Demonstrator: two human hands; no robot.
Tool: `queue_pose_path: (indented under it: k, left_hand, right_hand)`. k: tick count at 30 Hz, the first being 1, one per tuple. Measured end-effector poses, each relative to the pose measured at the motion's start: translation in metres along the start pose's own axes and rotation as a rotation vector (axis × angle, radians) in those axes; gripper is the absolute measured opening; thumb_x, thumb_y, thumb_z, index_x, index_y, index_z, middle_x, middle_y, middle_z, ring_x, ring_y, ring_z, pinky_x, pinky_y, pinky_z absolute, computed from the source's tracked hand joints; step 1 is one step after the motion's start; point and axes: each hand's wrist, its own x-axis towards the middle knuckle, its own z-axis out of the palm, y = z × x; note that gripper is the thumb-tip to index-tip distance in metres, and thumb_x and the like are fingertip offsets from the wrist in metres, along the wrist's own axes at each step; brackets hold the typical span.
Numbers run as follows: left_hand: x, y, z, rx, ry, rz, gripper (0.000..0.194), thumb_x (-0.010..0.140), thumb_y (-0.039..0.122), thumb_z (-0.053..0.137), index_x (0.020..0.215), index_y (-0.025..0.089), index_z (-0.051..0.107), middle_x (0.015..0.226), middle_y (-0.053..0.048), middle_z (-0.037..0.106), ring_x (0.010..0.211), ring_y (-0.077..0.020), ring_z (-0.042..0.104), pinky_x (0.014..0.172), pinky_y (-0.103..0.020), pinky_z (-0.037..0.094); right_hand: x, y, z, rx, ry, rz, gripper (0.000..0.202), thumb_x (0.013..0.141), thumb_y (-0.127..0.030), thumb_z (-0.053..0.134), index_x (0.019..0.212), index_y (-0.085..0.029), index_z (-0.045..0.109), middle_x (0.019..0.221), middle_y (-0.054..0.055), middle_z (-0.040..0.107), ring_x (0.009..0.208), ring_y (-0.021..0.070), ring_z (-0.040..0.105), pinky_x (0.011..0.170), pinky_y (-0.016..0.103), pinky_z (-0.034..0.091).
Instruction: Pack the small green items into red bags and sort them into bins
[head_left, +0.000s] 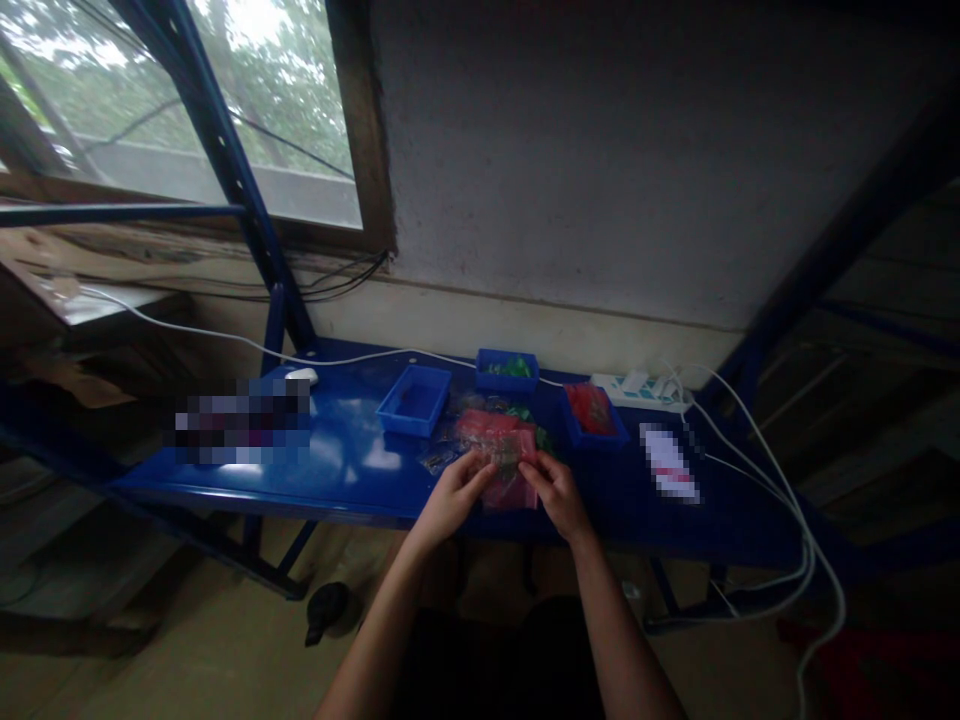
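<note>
Both hands are at the front edge of a blue table [352, 470], holding a pink translucent plastic bag [510, 485] between them. My left hand [459, 492] pinches its left side with thumb and fingers. On the right side, my right hand [556, 490] grips the bag near its upper corner. Something greyish shows through the bag, too blurred to make out. Just behind it lies a loose pile of red bags [480, 422], with clear packets and green pieces around it.
Behind the pile are a blue tray [415, 400] and a blue bin with green items [508, 370]. A bin of red bags [596, 415], a white power strip [641, 392] and cables are at the right. A white mouse-like object [302, 377] is at the left.
</note>
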Motion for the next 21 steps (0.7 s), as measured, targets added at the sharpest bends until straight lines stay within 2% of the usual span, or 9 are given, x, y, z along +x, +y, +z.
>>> queue_pose_path:
  k: [7, 21]
  left_hand:
    - [-0.0001, 0.0, 0.0006, -0.034, -0.007, -0.02, 0.031, 0.082, 0.046, 0.053, 0.077, 0.016, 0.051, 0.064, 0.005, 0.043, 0.059, -0.0099, 0.039, 0.053, -0.02, 0.033]
    - [-0.0008, 0.0041, -0.0005, 0.022, -0.025, 0.005, 0.031, 0.083, 0.045, 0.051, 0.076, 0.016, 0.051, 0.062, 0.004, 0.044, 0.058, -0.01, 0.039, 0.053, -0.021, 0.033]
  right_hand:
    - [0.0, 0.0018, -0.0001, 0.041, -0.018, 0.014, 0.027, 0.079, -0.043, 0.058, 0.085, -0.017, 0.063, 0.076, 0.001, 0.062, 0.071, 0.0179, 0.055, 0.066, 0.027, 0.043]
    - [-0.0025, 0.0007, -0.0012, 0.044, -0.014, 0.03, 0.025, 0.08, -0.042, 0.056, 0.078, -0.017, 0.062, 0.069, 0.0, 0.059, 0.067, 0.016, 0.052, 0.062, 0.025, 0.041]
